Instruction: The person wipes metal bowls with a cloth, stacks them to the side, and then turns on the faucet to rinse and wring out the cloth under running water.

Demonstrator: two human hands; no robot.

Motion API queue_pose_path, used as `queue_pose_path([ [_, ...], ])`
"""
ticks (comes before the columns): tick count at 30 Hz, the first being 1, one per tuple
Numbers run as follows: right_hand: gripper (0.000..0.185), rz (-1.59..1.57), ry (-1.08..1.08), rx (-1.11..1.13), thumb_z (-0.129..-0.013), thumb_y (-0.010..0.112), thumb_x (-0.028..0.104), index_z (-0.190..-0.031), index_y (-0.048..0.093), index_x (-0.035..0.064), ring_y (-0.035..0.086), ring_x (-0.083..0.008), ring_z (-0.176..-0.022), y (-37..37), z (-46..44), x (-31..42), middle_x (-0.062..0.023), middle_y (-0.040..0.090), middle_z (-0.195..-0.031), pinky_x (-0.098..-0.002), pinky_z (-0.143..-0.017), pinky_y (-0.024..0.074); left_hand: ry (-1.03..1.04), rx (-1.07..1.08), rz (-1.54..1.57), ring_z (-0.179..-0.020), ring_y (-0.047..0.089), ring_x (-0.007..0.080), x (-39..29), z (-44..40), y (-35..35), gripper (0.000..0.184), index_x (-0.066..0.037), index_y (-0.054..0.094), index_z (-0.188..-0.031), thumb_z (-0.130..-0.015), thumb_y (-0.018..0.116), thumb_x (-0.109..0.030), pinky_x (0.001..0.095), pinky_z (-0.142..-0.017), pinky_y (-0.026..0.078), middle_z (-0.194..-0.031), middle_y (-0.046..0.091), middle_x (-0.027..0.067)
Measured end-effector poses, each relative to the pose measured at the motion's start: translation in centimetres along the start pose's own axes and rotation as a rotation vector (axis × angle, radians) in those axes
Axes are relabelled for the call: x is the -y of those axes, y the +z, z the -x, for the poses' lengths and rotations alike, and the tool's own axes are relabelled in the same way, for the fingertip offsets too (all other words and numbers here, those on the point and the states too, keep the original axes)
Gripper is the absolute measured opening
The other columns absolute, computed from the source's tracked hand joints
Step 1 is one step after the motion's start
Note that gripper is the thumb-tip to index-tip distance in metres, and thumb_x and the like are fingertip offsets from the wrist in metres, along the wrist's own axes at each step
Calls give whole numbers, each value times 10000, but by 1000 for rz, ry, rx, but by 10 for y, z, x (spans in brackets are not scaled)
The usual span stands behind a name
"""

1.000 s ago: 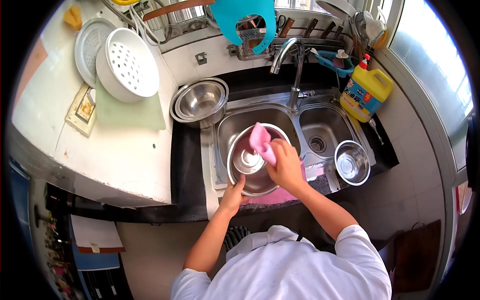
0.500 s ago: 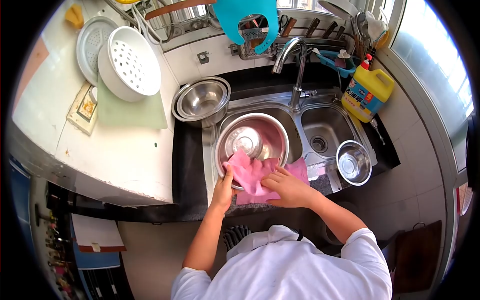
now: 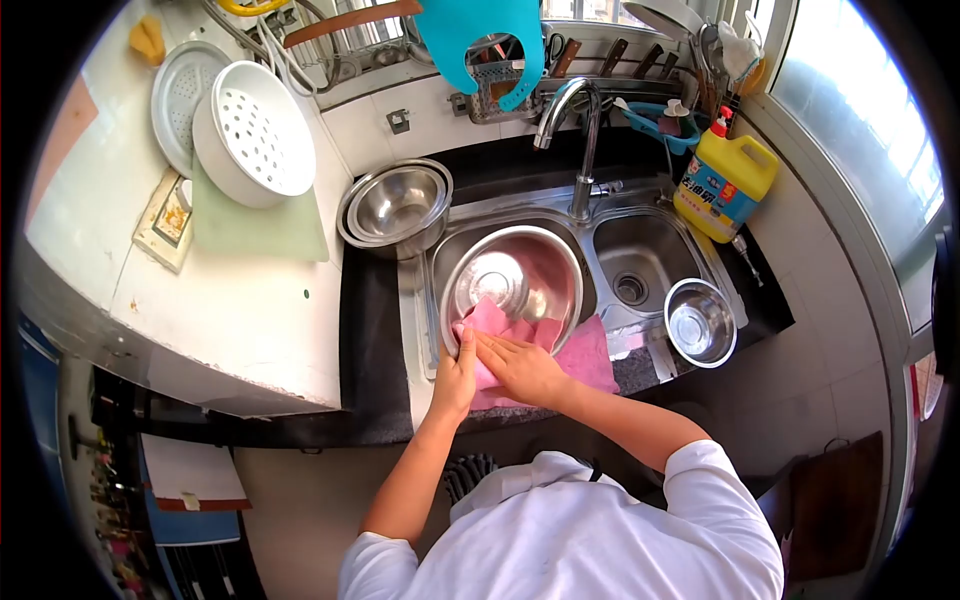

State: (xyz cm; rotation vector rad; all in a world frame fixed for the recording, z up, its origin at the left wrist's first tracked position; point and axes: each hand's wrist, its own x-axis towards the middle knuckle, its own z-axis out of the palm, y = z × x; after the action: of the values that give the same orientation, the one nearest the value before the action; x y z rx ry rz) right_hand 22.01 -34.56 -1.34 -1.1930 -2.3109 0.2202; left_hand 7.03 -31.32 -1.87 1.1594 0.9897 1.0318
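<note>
A large stainless steel basin (image 3: 566, 258) sits tilted toward me over the left bowl of the sink. My left hand (image 3: 457, 378) grips its near-left rim, thumb on the inner side; its other fingers are largely hidden. A pink cloth (image 3: 592, 358) drapes over the near rim, partly inside the basin and partly on the counter edge. My right hand (image 3: 522, 371) holds the cloth against the near wall, fingers stretched close together toward my left thumb. The right thumb cannot be made out clearly.
Nested steel bowls (image 3: 395, 210) stand left of the sink; a small steel bowl (image 3: 700, 322) sits at its right front. Behind rises the faucet (image 3: 584, 150), with a yellow detergent jug (image 3: 727, 185) to its right. A white colander (image 3: 253, 135) leans at left.
My right hand has slid left along the cloth, up to my left thumb. The basin has shifted slightly to the right in view, and the cloth inside it is bunched lower.
</note>
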Motion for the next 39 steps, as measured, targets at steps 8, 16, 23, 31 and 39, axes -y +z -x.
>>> queue_pose_path([
  [8, 397, 564, -337, -15, -759, 501, 186, -1143, 522, 87, 517, -180, -1098, -8, 21, -48, -31, 567, -1133, -365, -957, 369, -79, 174, -596, -906, 581, 206, -50, -2, -43, 599, -19, 236, -1371, -812, 446, -67, 300, -753, 492, -1048, 567, 177],
  [16, 340, 424, -140, -147, -725, 524, 149, -1052, 568, 64, 595, -171, -905, -15, 4, -11, -49, 595, -1088, -294, -749, 463, 41, -127, -312, -1102, 515, 235, -46, -18, -20, 596, -45, 331, -1335, -752, 454, -54, 290, -918, 384, -1192, 516, 159],
  [23, 513, 256, 70, -134, -742, 514, 138, -1247, 447, 77, 543, -160, -1052, 6, -7, 9, -37, 497, -1275, -302, -830, 443, 199, -245, -86, -1114, 505, 272, -17, -3, 16, 526, -5, 238, -1371, -878, 421, -20, 312, -944, 375, -1205, 494, 192],
  [31, 449, 521, -285, 73, -777, 494, 188, -1225, 470, 174, 475, -132, -1142, -16, 20, -53, 37, 504, -1223, -362, -1001, 325, 106, 27, -637, -1030, 571, 335, -62, -3, -20, 675, -170, 308, -1376, -727, 413, -17, 346, -878, 426, -1083, 570, 227],
  [39, 376, 645, -246, 99, -733, 537, 168, -1106, 514, 130, 518, -171, -1070, -30, 20, -54, -10, 540, -1120, -383, -972, 352, 71, -84, -697, -874, 616, 299, -52, -32, -33, 613, -112, 334, -1342, -750, 490, -101, 355, -787, 459, -989, 610, 193],
])
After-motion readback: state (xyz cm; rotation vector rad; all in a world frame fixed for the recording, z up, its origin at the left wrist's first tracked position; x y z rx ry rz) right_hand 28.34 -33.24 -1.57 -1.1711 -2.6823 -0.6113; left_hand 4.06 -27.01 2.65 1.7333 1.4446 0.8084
